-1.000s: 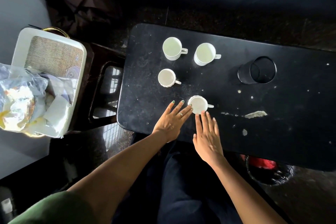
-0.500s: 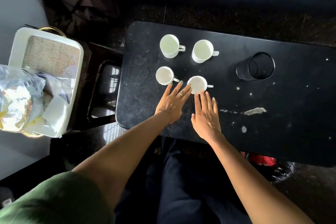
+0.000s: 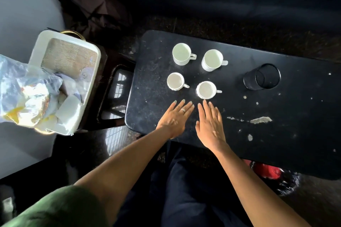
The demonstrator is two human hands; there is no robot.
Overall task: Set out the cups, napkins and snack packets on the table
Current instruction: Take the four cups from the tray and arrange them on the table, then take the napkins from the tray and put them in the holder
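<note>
Nearest the person, both hands lie flat over the near edge of the black counter [image 3: 276, 134], fingers straight and loosely spread, holding nothing: the left hand [image 3: 174, 116] with a ring on one finger, the right hand [image 3: 210, 123] just beside it, its fingertips [image 3: 204, 101] almost at the foot of the nearest cup [image 3: 206, 90]. It cannot be told whether they touch it. Hands this flat and empty read as those of someone who slides a cup into line rather than lifts it, so the cup step looks close to finished. Four white cups stand upright in two rows near the counter's left end, every handle turned toward the right edge, likely so that they match. The near row is that cup and a small cup [image 3: 175, 81] to its left; the far row is a taller cup [image 3: 181, 54] and its neighbour [image 3: 211, 60]. A dark tumbler [image 3: 262, 77] stands apart toward the right, and pale crumbs and a torn scrap [image 3: 261, 120] litter the near right part. The napkins and snack packets are not yet on the counter: off its left edge a white tray [image 3: 92, 72] rests on a dark stool [image 3: 114, 86], with a clear bag [image 3: 24, 90] of what look like foil packets and some folded white napkins [image 3: 69, 105] lying in it, within reach of the left hand. No brand, label or writing can be read anywhere; the print on the packets is too crumpled and blurred to make out.
</note>
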